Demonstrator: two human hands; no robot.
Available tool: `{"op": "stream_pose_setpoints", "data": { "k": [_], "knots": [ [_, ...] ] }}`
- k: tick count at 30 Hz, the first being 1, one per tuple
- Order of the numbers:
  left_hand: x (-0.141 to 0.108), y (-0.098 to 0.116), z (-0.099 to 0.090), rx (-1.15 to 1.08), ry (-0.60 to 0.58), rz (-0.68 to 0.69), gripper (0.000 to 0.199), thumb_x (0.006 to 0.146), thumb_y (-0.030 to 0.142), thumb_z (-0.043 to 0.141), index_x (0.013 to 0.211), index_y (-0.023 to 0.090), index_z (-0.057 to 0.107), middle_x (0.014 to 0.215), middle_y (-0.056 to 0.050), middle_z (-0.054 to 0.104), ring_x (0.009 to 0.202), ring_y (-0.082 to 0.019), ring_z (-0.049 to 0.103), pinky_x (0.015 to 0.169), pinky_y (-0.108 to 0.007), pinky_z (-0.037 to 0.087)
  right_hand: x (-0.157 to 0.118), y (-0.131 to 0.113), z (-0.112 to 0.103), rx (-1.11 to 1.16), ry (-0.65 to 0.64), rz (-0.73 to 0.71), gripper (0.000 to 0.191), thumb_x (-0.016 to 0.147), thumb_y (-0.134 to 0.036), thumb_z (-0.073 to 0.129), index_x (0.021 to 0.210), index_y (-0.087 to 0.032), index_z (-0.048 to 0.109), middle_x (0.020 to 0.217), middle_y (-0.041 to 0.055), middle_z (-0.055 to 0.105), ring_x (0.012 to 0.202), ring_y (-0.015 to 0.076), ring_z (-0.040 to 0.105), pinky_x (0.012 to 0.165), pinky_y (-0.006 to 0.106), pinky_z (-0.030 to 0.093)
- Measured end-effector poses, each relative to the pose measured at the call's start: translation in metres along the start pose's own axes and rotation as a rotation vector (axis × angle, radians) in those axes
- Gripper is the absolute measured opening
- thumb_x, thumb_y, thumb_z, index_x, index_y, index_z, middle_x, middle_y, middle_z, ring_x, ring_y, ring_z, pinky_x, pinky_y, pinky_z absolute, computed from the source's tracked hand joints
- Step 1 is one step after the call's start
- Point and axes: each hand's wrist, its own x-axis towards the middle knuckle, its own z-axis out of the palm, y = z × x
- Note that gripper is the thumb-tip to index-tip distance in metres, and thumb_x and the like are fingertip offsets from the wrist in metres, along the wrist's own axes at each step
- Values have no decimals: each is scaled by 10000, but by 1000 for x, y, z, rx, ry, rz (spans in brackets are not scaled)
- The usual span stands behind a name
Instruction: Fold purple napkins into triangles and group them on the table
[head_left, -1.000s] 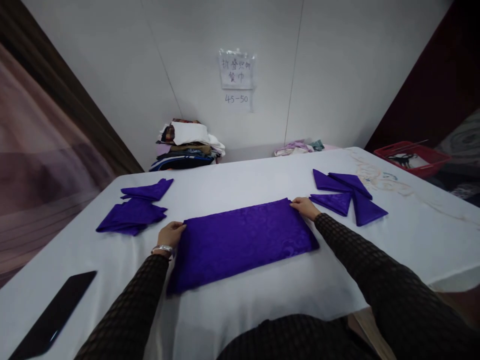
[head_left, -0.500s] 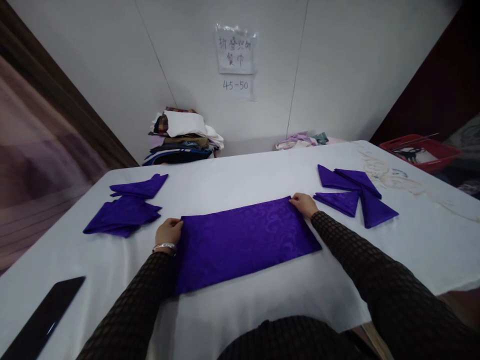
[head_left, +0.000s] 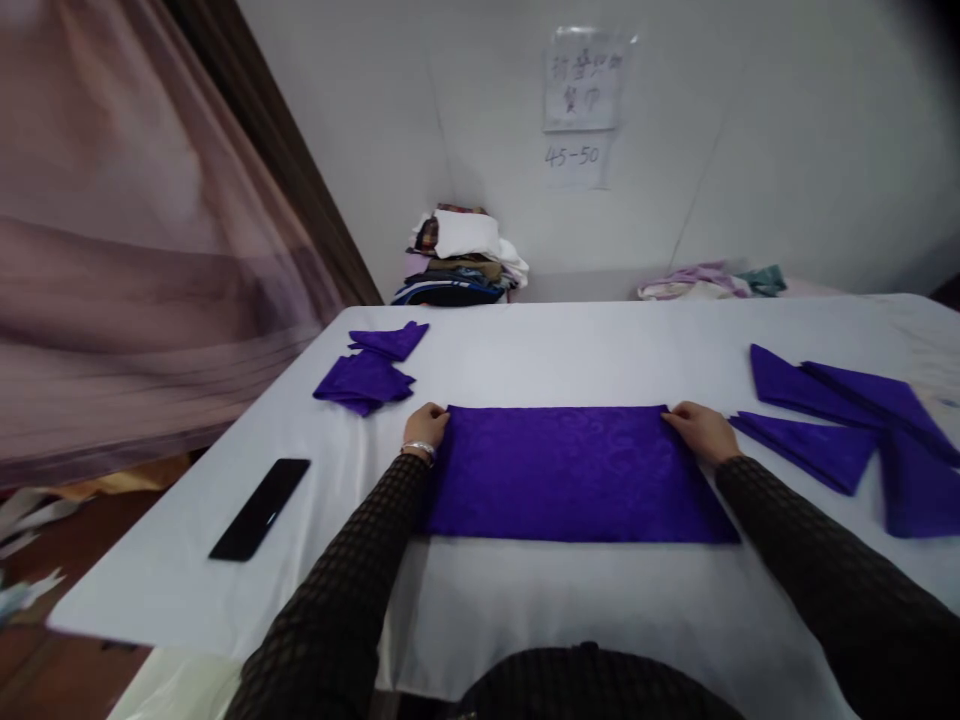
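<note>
1. I am leaning over the counter (head_left: 540, 350), which is wearing a white cloth, and a purple cloth (head_left: 570, 470) is lying flat on it as a long folded rectangle right in front of me.
2. My left hand (head_left: 426, 424) is resting at the cloth's 9 o'clock end, at the far corner, fingers curled over the edge; I cannot tell whether they are pinching the fabric or just pressing on it.
3. My right hand (head_left: 697, 430) is sitting at the 3 o'clock end, also at the far corner, palm down, with the fingertips touching the purple edge; a firm grip is not showing here either.
4. My two hands are standing well apart, one at each short end of the cloth, with the whole rectangle stretching between them.
5. A silver bracelet (head_left: 420, 449) is circling my left wrist, and dark checked sleeves are covering both forearms.
6. At about 10 o'clock from the cloth, a small pile of folded purple napkins (head_left: 371, 370) is sitting near the counter's far left corner.
7. At 3 o'clock, several purple triangles (head_left: 840, 425) are lying fanned out just beside my right hand, overlapping one another.
8. At 8 o'clock, a black phone (head_left: 260, 508) is lying face up near the left edge.
9. At 12 o'clock, beyond the counter, a stack of folded clothes (head_left: 461, 260) is sitting against the wall, under a paper sign (head_left: 581, 85).
</note>
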Motion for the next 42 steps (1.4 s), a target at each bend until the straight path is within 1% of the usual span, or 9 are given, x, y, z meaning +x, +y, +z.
{"op": "stream_pose_setpoints", "data": {
  "k": [3,9,16,22,25,28,36,40,42],
  "knots": [
    [-3,-4,1,-33,-8,3,103,750,265,591,770,189,657,779,-29,690,747,-161,603,664,-250,421,3,6,2,48,-10,-3,328,769,-508,489,754,-225,655,755,51,683,719,220,602,578,293,372],
    [-4,-8,1,-115,-73,16,87,722,260,630,740,189,676,699,5,683,668,-135,597,618,-234,423,6,11,3,103,-25,-12,333,734,-522,500,703,-227,651,701,54,680,687,239,610,584,319,388],
    [-8,-9,2,-113,-54,0,91,720,246,619,735,179,679,714,-18,683,683,-147,595,626,-251,415,8,12,4,128,-22,-4,335,698,-536,506,683,-229,638,680,52,671,683,244,606,602,335,397],
    [-14,-9,-2,-118,-85,21,168,763,328,599,771,181,680,730,-12,692,691,-138,604,619,-229,425,9,17,3,229,-38,-7,371,678,-567,507,673,-219,633,629,42,658,647,236,608,594,335,406],
    [-11,-9,-4,-72,-84,15,165,771,304,586,769,167,677,743,-32,694,704,-149,604,626,-240,422,10,18,3,230,-54,-3,365,671,-563,512,668,-218,633,624,37,654,638,229,605,594,331,406],
    [-6,-8,-3,-11,-80,17,143,761,277,588,756,163,674,763,-48,695,728,-160,601,648,-256,412,12,18,4,196,-40,-11,356,679,-553,513,664,-220,636,631,36,659,642,227,606,594,327,400],
    [-1,-1,0,106,-73,-24,157,772,302,568,810,195,676,843,-34,709,793,-160,622,675,-242,425,18,23,10,130,-24,-28,322,710,-514,537,682,-217,658,661,33,673,665,220,609,594,309,390],
    [1,6,-6,161,-105,-20,159,759,306,571,804,189,669,874,-55,713,854,-190,634,711,-254,447,12,13,5,85,34,-50,278,737,-457,554,698,-205,665,706,40,679,694,203,601,588,283,379],
    [6,9,-9,175,-126,-10,172,750,307,577,833,183,661,876,-63,716,855,-200,643,707,-260,462,9,5,0,78,30,-35,259,755,-427,560,696,-197,664,709,39,677,687,190,595,579,270,372]
  ]
}}
